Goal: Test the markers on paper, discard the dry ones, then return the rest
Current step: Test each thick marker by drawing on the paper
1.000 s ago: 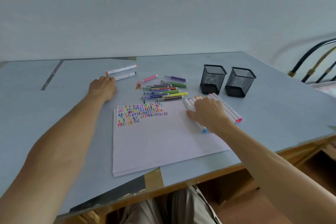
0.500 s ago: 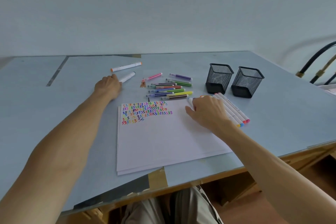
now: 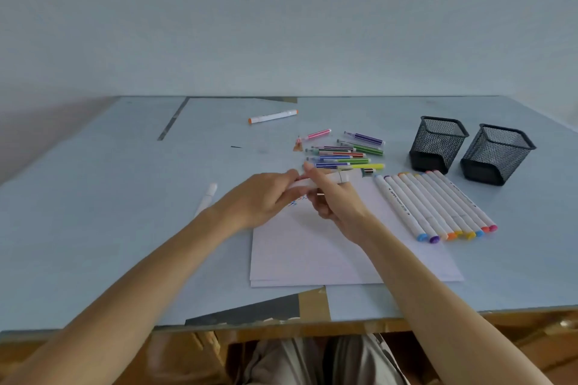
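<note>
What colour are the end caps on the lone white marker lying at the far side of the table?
Orange at both ends of the lone white marker, seen in the head view.

**Soft, even daylight; slight blur at the hands**

Light is diffuse and cool, with no glare on the table (image 3: 93,228) or the white paper (image 3: 312,253). Shadows are faint: a dim grey patch on the wall (image 3: 47,122) at middle left, soft dark bases under the two mesh pen holders (image 3: 438,144). The left hand (image 3: 259,200) and right hand (image 3: 337,200) at centre frame are smeared by motion. Wide-angle bending curves the forearms and table edge towards the lower corners. The underside at the bottom is darker.
</note>
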